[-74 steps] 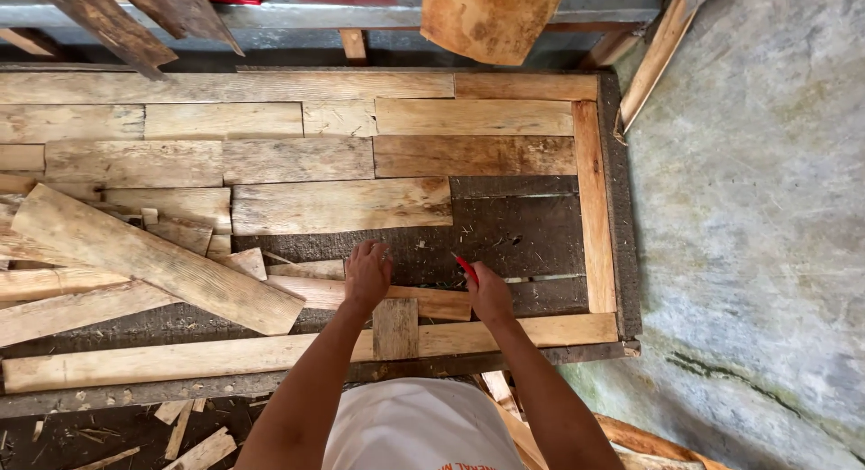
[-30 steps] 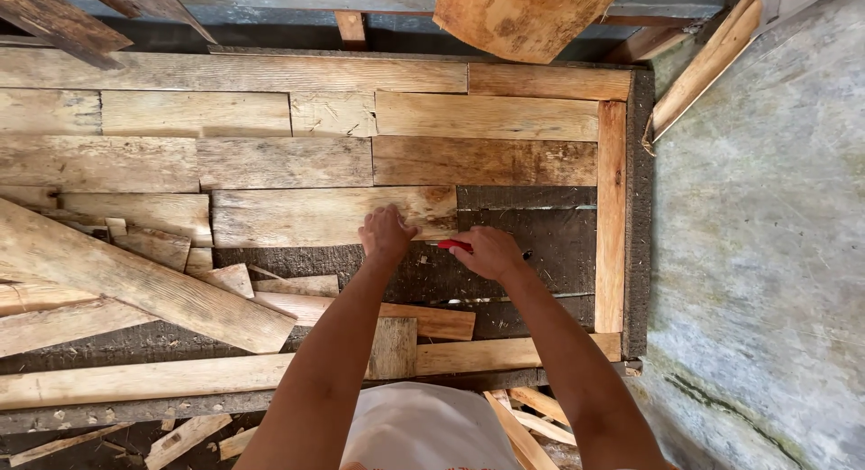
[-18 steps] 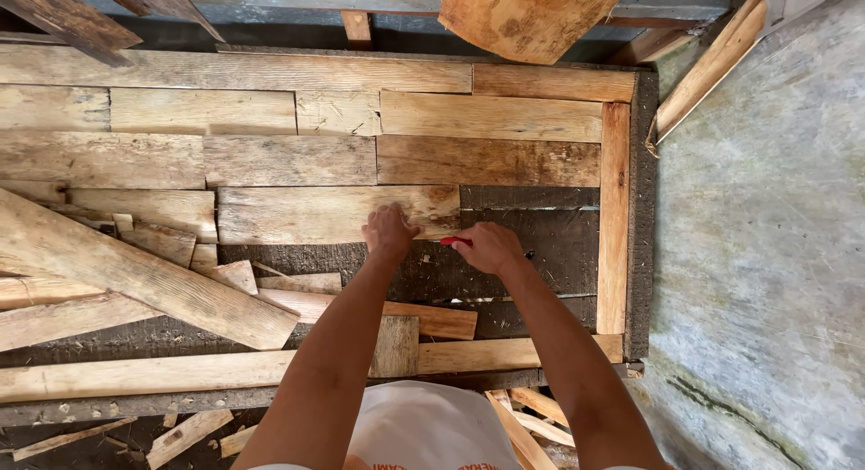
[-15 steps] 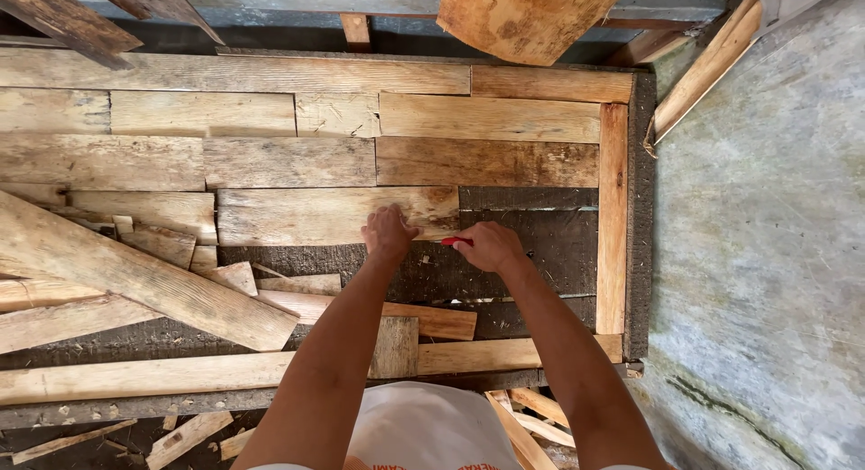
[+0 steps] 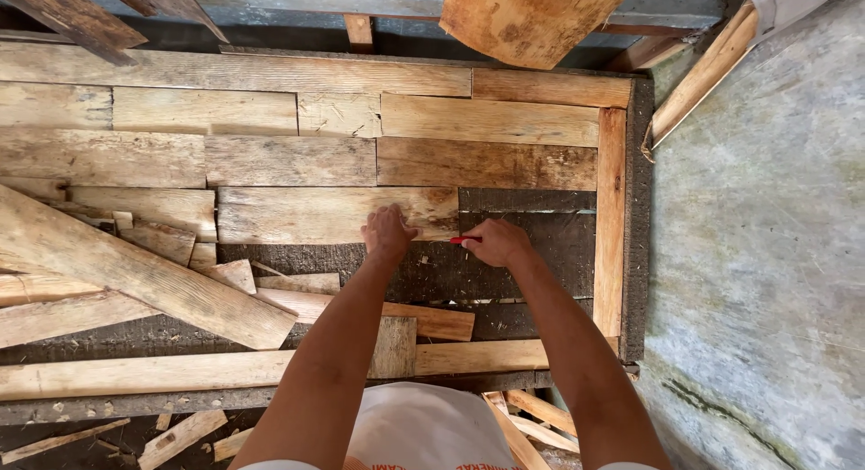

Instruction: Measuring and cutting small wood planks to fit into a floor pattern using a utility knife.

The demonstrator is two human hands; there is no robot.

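My left hand [image 5: 389, 233] rests with curled fingers on the lower edge of a pale plank [image 5: 315, 214] laid flat in a rough wooden panel. My right hand [image 5: 496, 242] is closed around a red pencil [image 5: 461, 240], whose tip points left toward the plank's right end. Both hands lie over a dark bare patch of board [image 5: 523, 254] that no plank covers. Rows of planks [image 5: 487, 162] fill the panel above the hands.
A long loose plank [image 5: 135, 276] lies diagonally at the left, with short offcuts [image 5: 423, 319] beside it. A frame strip [image 5: 610, 218] runs down the panel's right side. A concrete floor [image 5: 766, 254] is on the right. A rounded wood slab [image 5: 527, 19] leans at the top.
Both hands have moved up from the lower offcuts to the pale plank's lower edge. Over the last second they have stayed almost still.
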